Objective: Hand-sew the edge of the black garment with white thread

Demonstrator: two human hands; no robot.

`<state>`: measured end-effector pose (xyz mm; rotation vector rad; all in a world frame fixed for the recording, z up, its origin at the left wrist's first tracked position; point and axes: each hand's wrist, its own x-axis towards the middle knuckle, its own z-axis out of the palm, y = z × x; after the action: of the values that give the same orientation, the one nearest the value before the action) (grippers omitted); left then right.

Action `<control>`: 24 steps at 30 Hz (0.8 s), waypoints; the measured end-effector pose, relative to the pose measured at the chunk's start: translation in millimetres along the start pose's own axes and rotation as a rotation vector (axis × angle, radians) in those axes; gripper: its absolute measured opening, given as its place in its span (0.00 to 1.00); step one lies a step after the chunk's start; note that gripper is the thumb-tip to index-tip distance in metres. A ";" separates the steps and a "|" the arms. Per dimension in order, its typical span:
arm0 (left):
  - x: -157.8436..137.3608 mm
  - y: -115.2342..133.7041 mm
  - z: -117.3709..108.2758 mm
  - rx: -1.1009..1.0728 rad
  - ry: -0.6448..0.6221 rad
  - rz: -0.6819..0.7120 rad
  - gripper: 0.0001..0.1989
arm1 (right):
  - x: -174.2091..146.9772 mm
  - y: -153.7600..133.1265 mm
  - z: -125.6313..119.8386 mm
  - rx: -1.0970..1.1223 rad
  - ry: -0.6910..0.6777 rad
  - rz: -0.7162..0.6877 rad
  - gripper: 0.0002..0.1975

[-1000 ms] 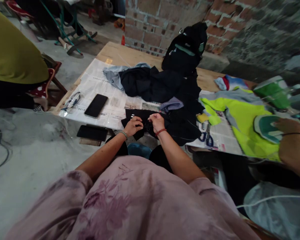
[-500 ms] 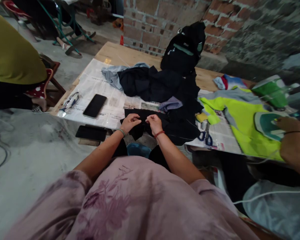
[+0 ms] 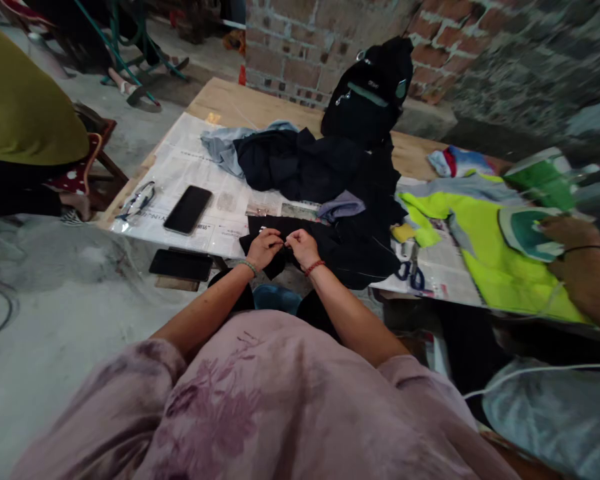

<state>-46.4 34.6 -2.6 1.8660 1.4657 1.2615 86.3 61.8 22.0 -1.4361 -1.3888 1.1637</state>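
My left hand, with a beaded bracelet at the wrist, is closed in a pinch over a black cloth at the table's front edge. Close beside it, my right hand, wearing a red bracelet, is pinched too, and the fingertips of both nearly meet. What lies between the fingers is too small to make out. Behind the hands are a heap of dark garments and a purple-grey cloth piece. Scissors with dark blue handles lie right of the black cloth.
Newspaper covers the table, bearing a phone and glasses. A black backpack stands at the back. At right, a co-worker's hand holds an iron on a yellow-grey garment. Another person sits at left.
My hands have come closer together, so their fingertips almost touch. The co-worker's iron has slid left across the yellow garment. The view has shifted slightly.
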 end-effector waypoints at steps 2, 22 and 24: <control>-1.2 -1.4 -0.2 0.019 -0.027 0.022 0.03 | 6.4 -3.0 -4.5 0.091 0.042 0.061 0.02; -4.3 -2.8 -15.1 0.086 -0.253 0.193 0.18 | 0.0 -46.1 -22.5 0.626 -0.259 0.320 0.04; -3.8 -5.7 -13.5 0.082 -0.243 0.187 0.18 | 1.4 -46.6 -22.7 0.539 -0.282 0.215 0.04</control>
<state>-61.0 30.5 -2.0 2.1670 1.2563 1.0226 96.4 67.7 72.6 -1.0751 -0.9963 1.7739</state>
